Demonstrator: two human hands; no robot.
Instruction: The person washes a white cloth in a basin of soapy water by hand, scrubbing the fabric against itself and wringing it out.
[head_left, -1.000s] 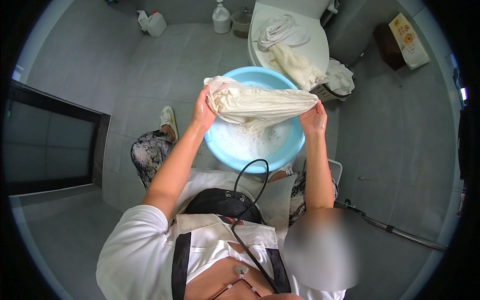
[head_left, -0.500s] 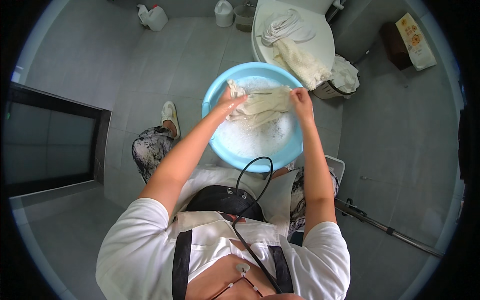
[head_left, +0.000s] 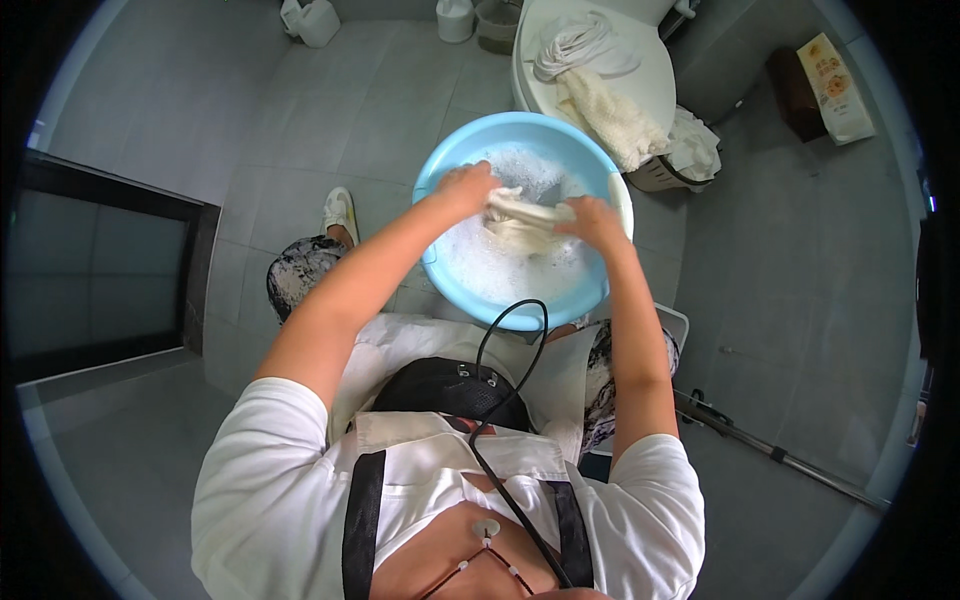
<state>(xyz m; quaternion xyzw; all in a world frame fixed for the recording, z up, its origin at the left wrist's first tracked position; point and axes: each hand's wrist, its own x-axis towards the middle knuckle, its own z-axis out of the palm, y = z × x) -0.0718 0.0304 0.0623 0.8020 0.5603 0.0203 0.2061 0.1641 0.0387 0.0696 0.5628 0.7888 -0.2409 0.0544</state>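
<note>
Both fists are clenched on a bunched cream cloth [head_left: 522, 215]: left hand [head_left: 468, 187] at one end, right hand [head_left: 592, 220] at the other, holding it just above the suds inside the light-blue plastic basin [head_left: 440, 180] on the tiled floor. Hard wringing here could likely slop soapy water over the rim and leave slippery tiles.

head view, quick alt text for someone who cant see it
Seen from above, a person's left hand and right hand grip a bunched cream cloth over a light blue basin of foamy water on a grey tiled floor.
</note>
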